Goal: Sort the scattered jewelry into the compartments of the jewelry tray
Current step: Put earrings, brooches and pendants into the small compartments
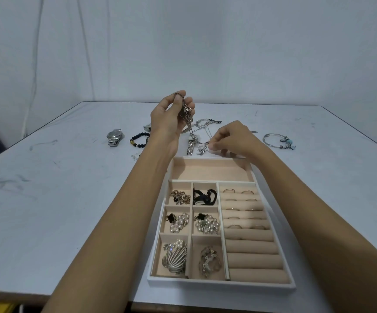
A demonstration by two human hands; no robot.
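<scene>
The beige jewelry tray (208, 282) lies near the table's front edge. Its small left compartments hold brooches, pearl pieces and a black hair tie; rings sit in the roll rows at its right, and the long back compartment is bare. My left hand (169, 119) is raised behind the tray and pinches a bunch of silver chains (187, 115) that hang down from its fingers. My right hand (230, 138) is just past the tray's back rim, pinching a thin silver chain with a bow pendant (202, 150).
On the table behind the tray lie a silver watch (114, 136), a dark bead bracelet (139, 140), a silver watch band (191, 146), a tangle of chains (203, 124) and a charm bangle (279, 141) at the right.
</scene>
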